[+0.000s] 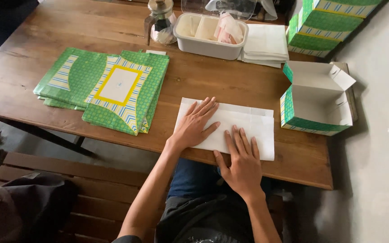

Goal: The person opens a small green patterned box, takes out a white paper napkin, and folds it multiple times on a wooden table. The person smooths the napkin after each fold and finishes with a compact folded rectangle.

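A white sheet of paper [248, 126], folded along its far edge, lies flat near the front edge of the wooden table [194, 81]. My left hand [195, 124] presses flat on the sheet's left part, fingers spread. My right hand [241, 162] lies flat on the sheet's lower middle and overhangs the table edge. Neither hand grips anything. To the right stands an open green patterned box [314, 101] with a white inside.
Flat green patterned box blanks [106, 87] are stacked at the left. A white plastic tub [210, 33], a glass jar [160, 20], a stack of white paper [266, 42] and closed green boxes [329, 22] sit at the back. A wooden bench [91, 189] is below.
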